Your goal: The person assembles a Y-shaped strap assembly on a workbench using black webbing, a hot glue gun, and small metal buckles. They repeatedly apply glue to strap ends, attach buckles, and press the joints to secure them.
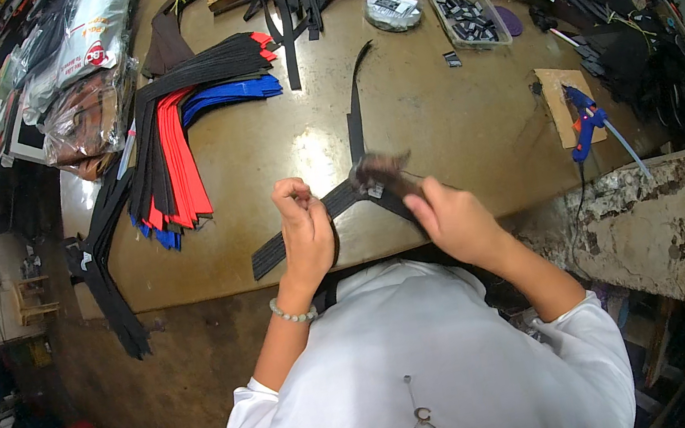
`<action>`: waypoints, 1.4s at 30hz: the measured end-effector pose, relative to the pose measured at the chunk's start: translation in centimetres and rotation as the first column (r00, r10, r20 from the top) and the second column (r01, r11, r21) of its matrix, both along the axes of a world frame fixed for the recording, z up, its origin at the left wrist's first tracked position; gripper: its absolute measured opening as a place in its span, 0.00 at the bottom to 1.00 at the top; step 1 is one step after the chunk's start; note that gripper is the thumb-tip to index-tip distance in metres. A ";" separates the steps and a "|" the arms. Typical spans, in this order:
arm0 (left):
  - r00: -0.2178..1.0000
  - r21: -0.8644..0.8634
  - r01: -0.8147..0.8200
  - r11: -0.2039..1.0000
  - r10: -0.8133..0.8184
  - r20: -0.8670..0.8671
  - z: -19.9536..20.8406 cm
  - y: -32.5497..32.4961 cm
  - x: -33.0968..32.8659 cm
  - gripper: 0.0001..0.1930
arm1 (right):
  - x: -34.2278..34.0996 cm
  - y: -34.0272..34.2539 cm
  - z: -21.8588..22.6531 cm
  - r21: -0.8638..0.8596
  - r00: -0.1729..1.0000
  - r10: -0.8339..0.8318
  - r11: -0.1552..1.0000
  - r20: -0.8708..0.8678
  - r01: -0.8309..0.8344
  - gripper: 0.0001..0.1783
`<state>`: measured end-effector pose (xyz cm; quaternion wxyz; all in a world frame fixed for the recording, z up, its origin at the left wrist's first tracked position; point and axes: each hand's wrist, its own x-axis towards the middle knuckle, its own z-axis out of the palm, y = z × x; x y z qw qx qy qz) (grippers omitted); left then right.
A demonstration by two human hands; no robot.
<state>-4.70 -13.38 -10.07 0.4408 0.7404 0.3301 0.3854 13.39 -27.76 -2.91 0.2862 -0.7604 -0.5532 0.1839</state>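
Black webbing straps (pixel 301 237) meet at one spot near the table's front edge. One arm (pixel 356 127) runs away from me, a layered one runs lower left, and another goes lower right beneath my right hand. My right hand (pixel 460 222) is closed round a dark brown tool (pixel 388 176) over the joint; motion blurs it, and its outline resembles a hammer. A small whitish patch shows on the straps by the tool. Just left of the joint, my left hand (pixel 306 224) is raised above the straps, fingers curled into a pinch; anything inside is hidden.
Black, red (pixel 184 163) and blue strips (pixel 230 95) lie stacked at left. Black straps (pixel 104 261) hang over the left edge near plastic-wrapped bundles (pixel 86 93). Farther back stand a tub of black pieces (pixel 467 10) and a round container (pixel 392 7). A blue glue gun (pixel 586 122) lies at right.
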 end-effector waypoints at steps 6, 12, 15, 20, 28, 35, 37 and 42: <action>0.995 -0.115 0.016 0.993 -0.004 0.101 0.1 0.1 0.1 0.12 | 0.0 0.6 0.9 0.193 0.994 0.091 0.978 -0.062 -0.077 0.16; 0.949 0.130 0.214 0.968 -0.238 0.209 7.7 -1.2 -0.9 0.07 | 2.1 0.3 -0.3 0.251 0.984 -0.135 0.963 0.117 0.103 0.19; 0.463 0.265 0.748 0.609 -0.764 0.448 14.7 -2.9 -4.2 0.03 | 4.5 0.2 -1.2 0.297 0.863 -0.338 0.926 0.375 0.233 0.18; -0.164 0.471 0.882 0.008 -0.932 0.324 20.2 -2.8 -5.5 0.11 | 4.4 1.2 1.7 0.245 0.898 -0.301 0.942 0.320 0.229 0.16; 0.096 0.418 0.888 0.191 -0.967 0.237 17.9 -2.1 -3.9 0.13 | 0.2 -2.2 10.7 0.789 -0.111 0.991 -0.005 -0.080 -0.614 0.11; 0.587 0.516 0.690 0.508 -0.809 0.012 17.0 -1.6 -4.6 0.23 | 0.7 -2.6 10.2 0.794 0.119 0.991 0.115 -0.054 -0.597 0.11; 0.652 0.490 0.648 0.583 -0.757 0.040 16.9 -2.1 -4.8 0.24 | 0.3 -3.0 10.5 0.868 0.324 0.945 0.193 -0.038 -0.458 0.08; 0.513 0.615 0.652 0.443 -0.856 0.073 18.1 -2.3 -5.0 0.17 | -1.2 -4.1 11.3 0.935 0.628 0.730 0.355 -0.269 -0.011 0.06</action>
